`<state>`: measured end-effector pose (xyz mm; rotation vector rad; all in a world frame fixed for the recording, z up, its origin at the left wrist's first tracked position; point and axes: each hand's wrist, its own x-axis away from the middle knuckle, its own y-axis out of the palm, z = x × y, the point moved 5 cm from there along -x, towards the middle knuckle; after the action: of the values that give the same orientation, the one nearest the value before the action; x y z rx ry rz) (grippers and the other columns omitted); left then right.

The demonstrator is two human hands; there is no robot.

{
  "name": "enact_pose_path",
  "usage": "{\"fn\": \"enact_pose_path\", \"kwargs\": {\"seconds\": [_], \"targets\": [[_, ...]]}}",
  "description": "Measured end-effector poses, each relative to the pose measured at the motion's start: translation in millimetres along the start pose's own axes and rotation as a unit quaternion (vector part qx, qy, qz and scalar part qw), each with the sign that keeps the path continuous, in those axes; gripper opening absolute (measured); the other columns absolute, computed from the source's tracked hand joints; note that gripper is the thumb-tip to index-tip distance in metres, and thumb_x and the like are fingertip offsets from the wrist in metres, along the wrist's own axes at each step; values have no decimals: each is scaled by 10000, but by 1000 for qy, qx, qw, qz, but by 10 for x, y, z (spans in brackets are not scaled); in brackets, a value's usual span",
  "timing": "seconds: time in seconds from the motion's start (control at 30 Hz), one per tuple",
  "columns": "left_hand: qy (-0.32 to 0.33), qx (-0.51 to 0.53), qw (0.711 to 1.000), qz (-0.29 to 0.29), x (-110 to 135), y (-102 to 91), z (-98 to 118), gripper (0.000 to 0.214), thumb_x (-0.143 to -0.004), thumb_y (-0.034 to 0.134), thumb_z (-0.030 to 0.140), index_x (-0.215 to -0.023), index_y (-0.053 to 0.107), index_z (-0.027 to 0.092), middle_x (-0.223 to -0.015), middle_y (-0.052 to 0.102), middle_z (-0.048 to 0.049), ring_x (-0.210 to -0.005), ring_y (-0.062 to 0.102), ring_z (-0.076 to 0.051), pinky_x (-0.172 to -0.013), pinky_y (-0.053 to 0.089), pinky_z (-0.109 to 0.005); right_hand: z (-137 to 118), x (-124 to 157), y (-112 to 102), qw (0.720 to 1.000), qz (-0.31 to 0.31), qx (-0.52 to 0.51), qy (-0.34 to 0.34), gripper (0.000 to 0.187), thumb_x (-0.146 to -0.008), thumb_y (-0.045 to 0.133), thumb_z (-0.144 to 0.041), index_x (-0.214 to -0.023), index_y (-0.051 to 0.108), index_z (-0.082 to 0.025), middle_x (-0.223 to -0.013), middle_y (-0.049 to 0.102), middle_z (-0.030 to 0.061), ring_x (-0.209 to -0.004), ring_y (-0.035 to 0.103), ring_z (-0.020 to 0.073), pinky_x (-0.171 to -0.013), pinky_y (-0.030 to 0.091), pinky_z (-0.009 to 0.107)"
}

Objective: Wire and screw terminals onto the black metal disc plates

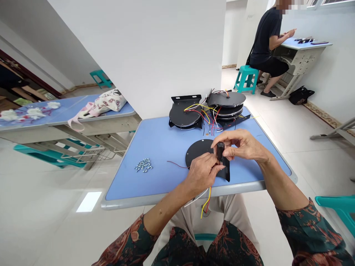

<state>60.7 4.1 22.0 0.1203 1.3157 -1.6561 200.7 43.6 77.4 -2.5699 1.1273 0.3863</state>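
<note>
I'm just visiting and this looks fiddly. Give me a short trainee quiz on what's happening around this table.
1. True or false: the right hand pinches a small black block.
2. Which three colours are the wires hanging below the left hand?
3. What is the co-worker at the far desk sitting on?

Key: 1. True. 2. Yellow, white and red. 3. A teal stool.

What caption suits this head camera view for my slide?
Left hand and right hand hold a black bracket against a round black disc.
</note>
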Motion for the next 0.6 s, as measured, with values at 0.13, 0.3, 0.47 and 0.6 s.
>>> {"fn": "enact_pose_path", "kwargs": {"seconds": [0.13,0.3,0.47,0.6], "targets": [[-7,-8,1000,-11,10,7,-8,188,-1005,566,290,-878,648,178,-821,725,-52,-781,661,-199,-717,523,-320,8,1,22,1000,-14,-14,6,383,-909,738,-421,-1160,703,-134,-874,728,48,-528,580,57,-483,491,188],[10,0,1000,7,5,-13,19,194,-1004,568,278,-860,638,168,-800,714,-54,-754,655,-197,-705,521,-318,-1,4,20,1000,-8,24,-9,250,-909,744,-360,-1007,683,-138,-691,652,-20,-509,556,65,-487,471,195],[0,10,1000,18,-1,-28,25,205,-994,594,285,-824,622,173,-768,699,-42,-715,643,-179,-672,512,-299,-5,-2,1,998,8,58,-14,294,-882,773,-390,-996,636,-156,-658,636,-45,-489,542,66,-499,453,208],[-11,4,1000,4,-1,-9,16,202,-990,605,317,-848,639,177,-781,702,-43,-728,644,-178,-687,523,-303,-7,-5,6,998,4,62,4,319,-873,776,-427,-965,629,-159,-640,629,-45,-492,543,76,-504,452,216]]}}
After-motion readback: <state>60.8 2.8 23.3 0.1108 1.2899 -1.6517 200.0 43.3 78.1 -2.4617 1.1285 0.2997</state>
